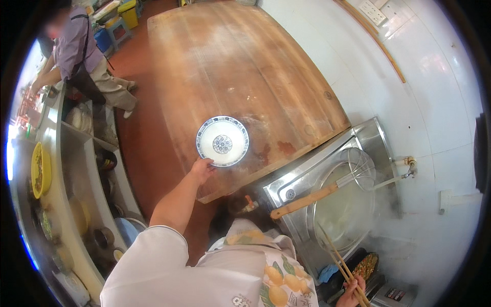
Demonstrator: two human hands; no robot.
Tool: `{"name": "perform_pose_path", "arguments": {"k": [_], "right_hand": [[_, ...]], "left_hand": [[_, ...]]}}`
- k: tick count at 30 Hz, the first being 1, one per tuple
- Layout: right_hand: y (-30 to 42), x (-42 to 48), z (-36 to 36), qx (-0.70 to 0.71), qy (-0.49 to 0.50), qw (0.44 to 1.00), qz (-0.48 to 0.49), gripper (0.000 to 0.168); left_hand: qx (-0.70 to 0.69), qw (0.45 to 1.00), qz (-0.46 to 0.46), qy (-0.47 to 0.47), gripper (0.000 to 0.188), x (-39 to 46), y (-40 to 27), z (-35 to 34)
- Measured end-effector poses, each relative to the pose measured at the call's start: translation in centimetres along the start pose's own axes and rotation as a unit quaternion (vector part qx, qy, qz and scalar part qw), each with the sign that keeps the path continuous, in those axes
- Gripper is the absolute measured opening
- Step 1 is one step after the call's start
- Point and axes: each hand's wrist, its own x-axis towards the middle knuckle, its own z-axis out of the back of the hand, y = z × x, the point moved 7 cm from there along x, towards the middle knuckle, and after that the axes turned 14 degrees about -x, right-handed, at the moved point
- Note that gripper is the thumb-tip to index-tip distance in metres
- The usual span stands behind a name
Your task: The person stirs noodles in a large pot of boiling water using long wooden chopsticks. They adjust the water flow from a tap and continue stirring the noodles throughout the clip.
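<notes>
A white bowl with a blue floral rim is over the near end of the wooden worktable, and my left hand grips its edge. At the lower right, my right hand holds long wooden chopsticks, whose tips reach the near edge of a large steaming pot. A wire strainer with a wooden handle lies across the pot's rim. The liquid in the pot looks cloudy through the steam.
A metal tap is on the tiled wall right of the cooker. Near my right hand are a pan of chopped food and a blue cloth. Shelves and a counter with a yellow basin run along the left; a person stands there.
</notes>
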Motion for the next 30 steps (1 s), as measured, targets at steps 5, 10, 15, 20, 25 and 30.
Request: {"name": "perform_pose_path", "arguments": {"k": [5, 10, 15, 20, 25, 30], "right_hand": [[4.0, 0.1, 0.3, -0.014, -0.002, 0.999, 0.043, 0.031], [3.6, 1.8, -1.2, -0.035, 0.039, 0.999, -0.009, 0.032], [1.5, 5.2, -3.5, 0.116, 0.040, 0.986, -0.108, 0.024], [2.0, 7.1, -3.1, 0.101, 0.043, 0.989, -0.095, 0.028], [2.2, 7.6, -3.5, 0.086, 0.064, 0.991, -0.080, 0.028], [1.7, 7.3, -3.4, 0.084, 0.046, 0.994, -0.060, 0.030]], "left_hand": [[-0.009, 0.999, -0.030, -0.005, 0.040, 1.3, -0.3, 0.1], [-0.055, 0.996, -0.064, 0.005, 0.041, 0.7, -0.1, 0.5], [-0.076, 0.994, -0.081, -0.016, 0.043, -1.1, 0.4, 0.1], [-0.082, 0.993, -0.086, -0.002, 0.043, -0.6, 1.2, 0.8], [-0.101, 0.992, -0.072, 0.017, 0.045, -1.3, 1.8, 0.5], [-0.083, 0.994, -0.057, -0.031, 0.051, -2.3, 3.5, 0.6]]}}
